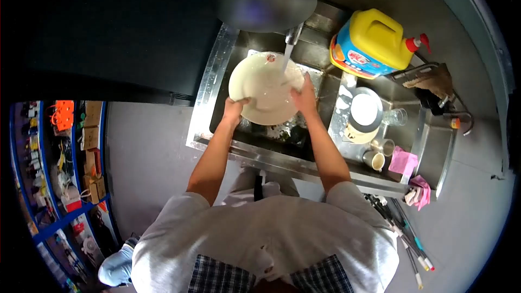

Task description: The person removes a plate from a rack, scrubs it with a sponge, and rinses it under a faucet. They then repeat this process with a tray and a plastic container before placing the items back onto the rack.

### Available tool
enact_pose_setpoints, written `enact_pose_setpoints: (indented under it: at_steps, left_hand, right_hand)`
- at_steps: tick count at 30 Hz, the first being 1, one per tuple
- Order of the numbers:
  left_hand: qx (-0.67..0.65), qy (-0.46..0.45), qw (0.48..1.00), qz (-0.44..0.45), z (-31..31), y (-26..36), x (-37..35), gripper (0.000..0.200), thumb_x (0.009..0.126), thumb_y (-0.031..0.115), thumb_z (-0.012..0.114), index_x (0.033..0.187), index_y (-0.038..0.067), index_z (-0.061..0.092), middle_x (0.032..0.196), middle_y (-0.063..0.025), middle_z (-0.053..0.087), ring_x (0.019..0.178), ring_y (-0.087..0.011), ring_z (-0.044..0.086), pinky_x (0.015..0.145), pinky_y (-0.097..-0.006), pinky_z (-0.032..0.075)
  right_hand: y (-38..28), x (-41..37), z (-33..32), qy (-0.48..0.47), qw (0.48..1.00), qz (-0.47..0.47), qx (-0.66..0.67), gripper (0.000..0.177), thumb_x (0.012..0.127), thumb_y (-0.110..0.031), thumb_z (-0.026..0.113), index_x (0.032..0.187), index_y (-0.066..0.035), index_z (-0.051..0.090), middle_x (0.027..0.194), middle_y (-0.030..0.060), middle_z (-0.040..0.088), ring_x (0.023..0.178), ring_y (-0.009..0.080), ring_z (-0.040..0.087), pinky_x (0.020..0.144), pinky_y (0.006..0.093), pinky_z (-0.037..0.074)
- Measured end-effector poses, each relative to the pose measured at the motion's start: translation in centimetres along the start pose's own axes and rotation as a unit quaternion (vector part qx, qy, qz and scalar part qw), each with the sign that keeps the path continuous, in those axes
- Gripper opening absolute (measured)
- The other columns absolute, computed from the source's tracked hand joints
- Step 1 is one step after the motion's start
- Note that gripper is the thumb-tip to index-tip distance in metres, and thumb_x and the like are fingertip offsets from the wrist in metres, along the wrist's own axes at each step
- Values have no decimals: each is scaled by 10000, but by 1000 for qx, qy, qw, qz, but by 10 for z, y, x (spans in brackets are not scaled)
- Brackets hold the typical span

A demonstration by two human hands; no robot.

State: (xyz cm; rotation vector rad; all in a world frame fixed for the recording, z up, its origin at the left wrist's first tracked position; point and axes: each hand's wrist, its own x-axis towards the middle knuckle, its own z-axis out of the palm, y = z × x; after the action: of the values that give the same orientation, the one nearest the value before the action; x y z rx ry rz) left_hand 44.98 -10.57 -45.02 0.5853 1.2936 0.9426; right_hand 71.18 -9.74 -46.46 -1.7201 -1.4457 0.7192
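Observation:
A large cream plate (263, 89) is held over the left sink basin (217, 106), tilted under the running tap (293, 33). Water from the tap falls onto its upper right part. My left hand (235, 109) grips the lower left rim, thumb on the upper face. On the right rim, my right hand (305, 97) is closed in the same way, its other fingers mostly hidden behind the plate. Dark green scraps (296, 134) lie in the basin below the plate.
Right of the basin stand stacked plates (366, 109), a glass (396, 116), a mug (374, 160) and a pink cloth (403, 160). A yellow detergent jug (374, 43) stands behind. Poles (404, 233) lie at lower right; shelves (59, 168) are at left.

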Motion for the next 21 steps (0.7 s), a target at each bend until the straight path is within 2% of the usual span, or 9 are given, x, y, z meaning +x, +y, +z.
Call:
enact_pose_setpoints:
  at_steps: [1,2,7,11,13,15,17,20,21]
  left_hand:
    - [-8,5,1000,2,-4,-2,-6,285,784,-50,630,1068,-61,613,991,-173,658,895,-279,657,747,-391,540]
    - [-17,10,1000,5,-2,2,-14,282,785,-48,630,1066,-62,612,991,-168,659,896,-274,656,747,-388,538]
    - [62,27,997,34,14,-6,-28,240,786,-21,636,1026,-28,645,934,-101,665,833,-210,630,719,-341,506]
    - [1,5,999,39,21,-11,-27,195,782,-29,616,966,-2,674,901,-69,666,816,-178,621,718,-324,493]
    - [29,5,999,42,11,-27,-26,181,783,-32,606,939,13,686,892,-51,666,810,-160,617,713,-311,487]
    - [70,25,995,66,9,-42,-16,173,778,-29,610,924,27,686,864,-22,659,789,-131,598,694,-285,472]
    - [50,1,996,77,20,-41,-26,196,759,-27,625,945,19,668,858,-21,657,777,-126,590,689,-289,470]
    - [24,11,997,67,17,-37,-20,195,748,-17,632,938,12,667,839,-32,661,763,-147,602,682,-295,470]
    - [-16,21,997,77,17,-31,-18,199,745,-15,633,939,10,667,838,-35,663,763,-152,607,687,-297,472]
  right_hand:
    - [-7,2,11,45,972,-97,-210,653,834,-173,608,1400,-4,331,1355,227,438,1282,346,398,1041,493,327]
    - [-36,7,19,-23,945,-86,-315,646,868,-275,557,1418,-35,319,1457,233,278,1381,383,198,1098,545,175]
    - [-73,22,92,-63,948,-236,-204,674,886,-328,536,1446,-55,278,1515,149,226,1395,393,175,1119,553,104]
    - [-66,-15,55,-192,907,-315,-203,649,898,-358,516,1454,-109,291,1537,113,181,1417,362,113,1123,537,98]
    - [-59,-10,15,-212,893,-240,-316,637,908,-361,501,1442,-79,299,1533,134,180,1402,368,162,1112,548,126]
    - [-34,11,15,-126,911,-188,-343,624,914,-349,490,1436,-64,303,1533,143,181,1397,361,194,1114,548,130]
    - [-23,17,58,-112,956,-153,-225,651,919,-354,471,1462,-78,240,1527,152,193,1397,369,192,1117,540,137]
    - [-60,-20,48,-209,903,-296,-229,647,928,-355,457,1467,-84,221,1523,159,199,1395,370,197,1112,549,152]
    - [-44,-19,39,-195,904,-282,-254,618,931,-355,456,1451,-87,258,1517,159,210,1390,366,210,1116,533,158]
